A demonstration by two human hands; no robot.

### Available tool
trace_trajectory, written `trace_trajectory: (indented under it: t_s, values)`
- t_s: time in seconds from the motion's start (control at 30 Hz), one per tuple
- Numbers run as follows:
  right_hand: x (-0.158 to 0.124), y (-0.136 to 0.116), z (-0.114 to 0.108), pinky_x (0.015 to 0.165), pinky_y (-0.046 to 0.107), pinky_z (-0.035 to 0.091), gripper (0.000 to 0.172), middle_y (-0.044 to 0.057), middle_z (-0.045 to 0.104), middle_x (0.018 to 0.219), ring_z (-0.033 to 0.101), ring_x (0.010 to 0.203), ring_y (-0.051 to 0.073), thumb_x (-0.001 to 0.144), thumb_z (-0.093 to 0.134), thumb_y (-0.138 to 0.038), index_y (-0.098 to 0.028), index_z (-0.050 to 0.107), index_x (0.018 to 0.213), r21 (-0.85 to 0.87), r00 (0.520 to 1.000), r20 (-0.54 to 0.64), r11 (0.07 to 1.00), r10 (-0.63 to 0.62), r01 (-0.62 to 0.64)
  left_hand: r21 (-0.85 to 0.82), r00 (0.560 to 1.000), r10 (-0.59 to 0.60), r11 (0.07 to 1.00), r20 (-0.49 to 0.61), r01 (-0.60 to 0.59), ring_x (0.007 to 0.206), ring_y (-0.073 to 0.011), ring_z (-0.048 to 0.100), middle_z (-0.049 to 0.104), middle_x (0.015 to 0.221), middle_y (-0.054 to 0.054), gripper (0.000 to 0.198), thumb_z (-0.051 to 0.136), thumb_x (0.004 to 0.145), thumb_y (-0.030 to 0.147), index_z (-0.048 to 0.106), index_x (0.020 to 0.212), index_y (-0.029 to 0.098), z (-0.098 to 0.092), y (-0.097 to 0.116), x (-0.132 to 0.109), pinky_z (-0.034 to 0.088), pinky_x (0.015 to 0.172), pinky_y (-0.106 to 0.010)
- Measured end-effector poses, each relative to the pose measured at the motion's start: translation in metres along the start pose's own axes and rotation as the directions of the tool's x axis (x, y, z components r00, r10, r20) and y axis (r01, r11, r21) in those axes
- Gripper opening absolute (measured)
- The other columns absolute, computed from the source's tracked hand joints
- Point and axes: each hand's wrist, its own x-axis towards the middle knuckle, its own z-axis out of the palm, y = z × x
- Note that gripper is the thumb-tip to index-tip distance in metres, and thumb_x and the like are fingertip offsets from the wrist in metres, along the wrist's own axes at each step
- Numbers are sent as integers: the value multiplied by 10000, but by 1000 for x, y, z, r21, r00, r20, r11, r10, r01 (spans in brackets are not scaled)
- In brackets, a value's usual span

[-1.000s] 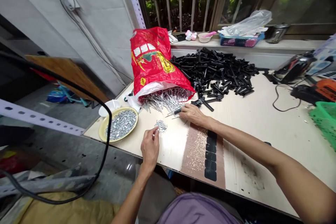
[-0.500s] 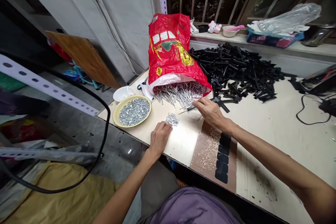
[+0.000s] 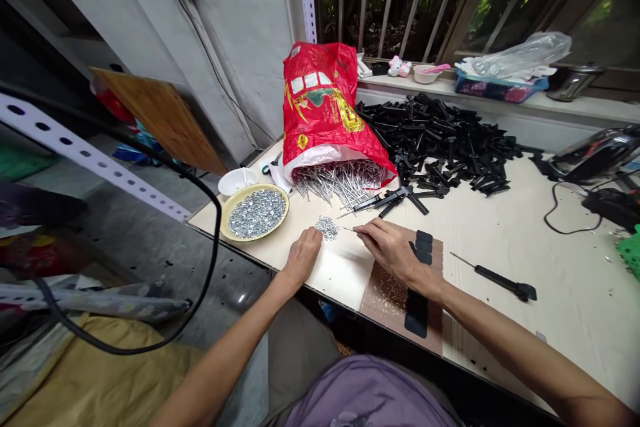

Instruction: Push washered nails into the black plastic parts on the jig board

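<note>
My right hand (image 3: 387, 247) is closed in a pinch round a thin metal pin (image 3: 349, 229), whose tip points left toward a small heap of metal washers (image 3: 327, 228). Fingers curled together, my left hand (image 3: 303, 253) rests at the near left edge of that heap; whatever it pinches is hidden. Behind the heap, a red bag (image 3: 320, 107) lies with its mouth toward me, and many similar metal pins (image 3: 330, 183) spill from it. A yellow bowl (image 3: 286, 213) full of washers stands to the left.
Black plastic parts (image 3: 440, 140) are piled at the back. A black part with a pin in it (image 3: 503, 280) lies on the right. Black pads (image 3: 416, 325) line a brown board (image 3: 435, 340). A white bowl (image 3: 235, 181), scissors (image 3: 270, 165) and an electric kettle (image 3: 595, 150) also stand or lie here.
My right hand has drawn back from the pins at the bag's mouth toward me, with one pin in its fingers. My left hand has shifted slightly left. The camera view has turned a little.
</note>
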Motion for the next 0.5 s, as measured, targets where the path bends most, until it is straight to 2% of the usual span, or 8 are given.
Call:
trace_trajectory:
  t_s: [0.1,0.2,0.33,0.5]
  values:
    - [0,-6,-1,716,304,505,219,73,596,916,589,808,168,949,426,-220,-172,589,1086,21,1000,-5,1000,10,-10,-80,998,-38,996,-56,34,820,-177,537,538,962,-69,203,330,944,169,530,981,171,0,-1,-3,400,637,-268]
    - [0,-11,-2,716,302,501,216,73,593,917,587,807,166,946,430,-216,-169,589,1084,43,1000,-16,999,23,-23,-147,996,-7,989,-93,-7,842,-157,540,531,980,-49,212,334,956,242,533,1020,205,1,3,-5,379,621,-242]
    - [-2,-14,-1,723,307,499,210,71,592,914,588,811,170,942,436,-214,-178,594,1076,51,999,-24,998,36,-35,-104,997,48,993,-59,-54,810,-151,521,522,947,-32,227,347,954,288,564,977,229,1,12,-1,335,574,-238]
    - [-6,-17,0,736,303,496,198,67,592,917,592,818,168,936,448,-209,-191,598,1063,74,997,-50,996,63,-59,-11,991,130,991,7,-130,824,-170,511,526,943,-42,192,373,939,217,562,906,206,-3,15,10,337,569,-249]
